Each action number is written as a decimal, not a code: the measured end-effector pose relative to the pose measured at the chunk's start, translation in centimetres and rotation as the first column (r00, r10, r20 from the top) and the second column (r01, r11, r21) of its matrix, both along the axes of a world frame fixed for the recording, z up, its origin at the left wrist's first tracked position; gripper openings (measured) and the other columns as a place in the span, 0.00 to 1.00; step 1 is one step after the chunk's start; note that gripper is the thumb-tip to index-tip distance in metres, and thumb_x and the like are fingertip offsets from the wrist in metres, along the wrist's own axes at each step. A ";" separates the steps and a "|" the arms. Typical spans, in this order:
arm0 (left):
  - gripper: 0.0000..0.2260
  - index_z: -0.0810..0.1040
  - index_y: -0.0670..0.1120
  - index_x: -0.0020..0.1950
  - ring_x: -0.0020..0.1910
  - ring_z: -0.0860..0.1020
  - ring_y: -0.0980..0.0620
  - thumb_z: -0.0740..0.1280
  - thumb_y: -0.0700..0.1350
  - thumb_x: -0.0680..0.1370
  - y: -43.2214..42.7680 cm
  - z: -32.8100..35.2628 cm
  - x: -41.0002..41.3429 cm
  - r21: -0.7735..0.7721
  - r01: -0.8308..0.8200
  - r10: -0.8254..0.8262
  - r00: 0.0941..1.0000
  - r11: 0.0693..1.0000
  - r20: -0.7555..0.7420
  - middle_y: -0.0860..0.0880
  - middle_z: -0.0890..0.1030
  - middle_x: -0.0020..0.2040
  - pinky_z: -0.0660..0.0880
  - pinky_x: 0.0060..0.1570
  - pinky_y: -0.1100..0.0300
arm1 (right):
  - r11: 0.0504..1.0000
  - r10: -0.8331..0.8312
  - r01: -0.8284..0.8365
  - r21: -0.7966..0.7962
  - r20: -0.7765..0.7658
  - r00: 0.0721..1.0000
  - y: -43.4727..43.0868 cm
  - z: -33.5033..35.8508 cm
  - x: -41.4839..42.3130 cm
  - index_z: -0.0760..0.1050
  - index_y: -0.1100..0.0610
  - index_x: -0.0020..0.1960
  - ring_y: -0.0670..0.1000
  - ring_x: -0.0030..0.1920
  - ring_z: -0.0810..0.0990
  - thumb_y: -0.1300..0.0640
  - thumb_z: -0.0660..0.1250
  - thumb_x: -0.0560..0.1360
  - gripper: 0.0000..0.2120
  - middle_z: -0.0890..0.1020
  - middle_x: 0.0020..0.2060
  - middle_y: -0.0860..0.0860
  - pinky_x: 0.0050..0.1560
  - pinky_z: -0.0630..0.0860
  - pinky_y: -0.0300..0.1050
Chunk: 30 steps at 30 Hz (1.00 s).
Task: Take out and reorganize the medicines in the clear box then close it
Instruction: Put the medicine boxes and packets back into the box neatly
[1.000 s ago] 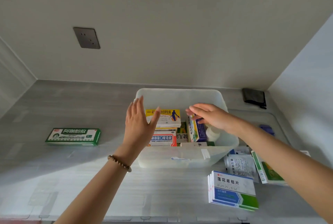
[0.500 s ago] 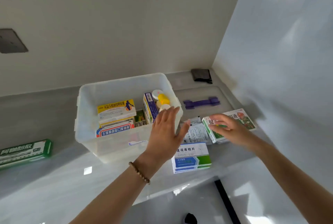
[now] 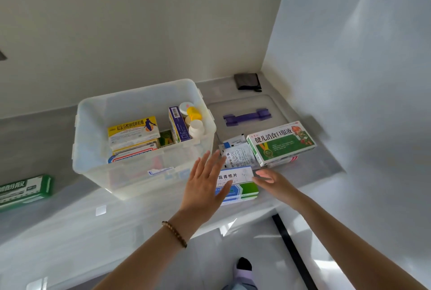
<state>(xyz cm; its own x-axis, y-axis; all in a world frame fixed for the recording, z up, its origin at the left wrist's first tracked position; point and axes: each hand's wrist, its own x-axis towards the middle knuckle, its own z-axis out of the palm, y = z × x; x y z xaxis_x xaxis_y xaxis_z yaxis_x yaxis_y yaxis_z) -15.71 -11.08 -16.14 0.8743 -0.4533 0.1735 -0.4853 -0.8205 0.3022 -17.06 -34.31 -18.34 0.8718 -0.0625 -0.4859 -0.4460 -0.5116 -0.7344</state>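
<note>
Clear box (image 3: 93, 173) sits on table (image 3: 58, 231), top open. Inside: yellow box (image 3: 133, 129), purple box (image 3: 177, 125) standing up, small bottles (image 3: 194, 119) in back right corner. Lid (image 3: 275, 103) lies flat just right of clear box. Big green box (image 3: 279, 143) and white packets (image 3: 238, 155) rest on lid's near part. Blue-and-green box (image 3: 242, 187) lies in front of packets. Left hand (image 3: 205, 184) over it, fingers straight, spread wide, holding nothing. Right hand (image 3: 272, 182) at its right end, fingers loose, holding nothing. Long green box (image 3: 23, 189) far left.

Pale corner walls (image 3: 140, 21), sunlit grey countertop (image 3: 58, 231), glossy light floor (image 3: 256, 238) with black strip (image 3: 293, 252).
</note>
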 end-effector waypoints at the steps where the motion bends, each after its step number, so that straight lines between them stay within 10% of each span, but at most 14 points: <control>1: 0.27 0.51 0.54 0.74 0.75 0.50 0.53 0.50 0.62 0.78 0.0 -0.8 -0.2 -0.017 -0.028 0.026 0.996 0.999 -0.089 0.56 0.51 0.76 0.38 0.70 0.60 | 1.000 -0.001 0.001 0.019 -0.014 1.000 0.2 -0.2 0.0 0.72 0.58 0.65 0.50 0.60 0.77 0.48 0.65 0.75 0.22 0.77 0.62 0.53 0.57 0.75 0.43; 5: 0.27 0.54 0.50 0.74 0.70 0.62 0.51 0.52 0.60 0.78 -0.4 -3.4 -0.4 -0.072 -0.216 0.166 0.889 0.974 -0.428 0.52 0.62 0.73 0.62 0.68 0.55 | 0.996 -0.058 0.065 0.061 -0.111 0.992 1.1 -0.6 0.1 0.76 0.61 0.58 0.41 0.40 0.79 0.48 0.62 0.77 0.18 0.82 0.43 0.47 0.33 0.72 0.28; 15: 0.16 0.67 0.43 0.65 0.53 0.74 0.48 0.51 0.48 0.81 -2.2 -5.2 0.2 -0.221 -0.593 0.082 0.439 0.774 -0.895 0.42 0.73 0.62 0.71 0.44 0.61 | 0.953 -0.233 0.262 0.149 -0.189 0.954 3.3 -2.5 -0.1 0.75 0.58 0.61 0.49 0.48 0.77 0.46 0.64 0.76 0.20 0.81 0.52 0.52 0.50 0.74 0.42; 21: 0.13 0.63 0.48 0.66 0.54 0.70 0.53 0.54 0.45 0.81 -3.1 -3.7 -0.1 -0.332 -0.599 0.038 0.519 0.729 -0.854 0.45 0.67 0.63 0.74 0.53 0.59 | 0.914 -0.336 0.359 0.189 -0.141 0.931 2.8 -0.3 -1.0 0.70 0.62 0.62 0.52 0.50 0.79 0.50 0.66 0.75 0.21 0.80 0.55 0.55 0.42 0.74 0.40; 25: 0.14 0.62 0.50 0.66 0.46 0.75 0.59 0.56 0.49 0.81 -3.9 -0.4 0.5 -0.468 -0.477 -0.116 0.598 0.744 -0.793 0.51 0.74 0.58 0.74 0.36 0.69 | 0.880 -0.330 0.322 0.350 -0.039 0.943 -0.1 4.5 -1.4 0.69 0.58 0.64 0.55 0.55 0.80 0.53 0.69 0.73 0.22 0.80 0.57 0.57 0.59 0.76 0.54; 30: 0.18 0.64 0.52 0.66 0.43 0.78 0.60 0.59 0.55 0.78 -4.7 6.1 2.3 -0.628 -0.432 -0.225 0.678 0.647 -0.699 0.54 0.77 0.51 0.74 0.32 0.72 | 0.831 -0.307 0.205 0.517 0.121 0.944 -2.0 11.8 0.6 0.65 0.47 0.67 0.53 0.54 0.82 0.51 0.71 0.68 0.30 0.81 0.57 0.54 0.53 0.78 0.52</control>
<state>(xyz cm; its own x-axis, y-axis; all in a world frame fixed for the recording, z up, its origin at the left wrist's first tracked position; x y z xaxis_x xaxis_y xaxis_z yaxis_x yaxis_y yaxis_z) -13.43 -15.81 -10.05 0.8922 -0.3638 -0.2675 0.2051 -0.2013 0.9578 -16.48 -36.36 -6.54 0.9361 -0.0950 -0.3386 -0.3350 0.0520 -0.9408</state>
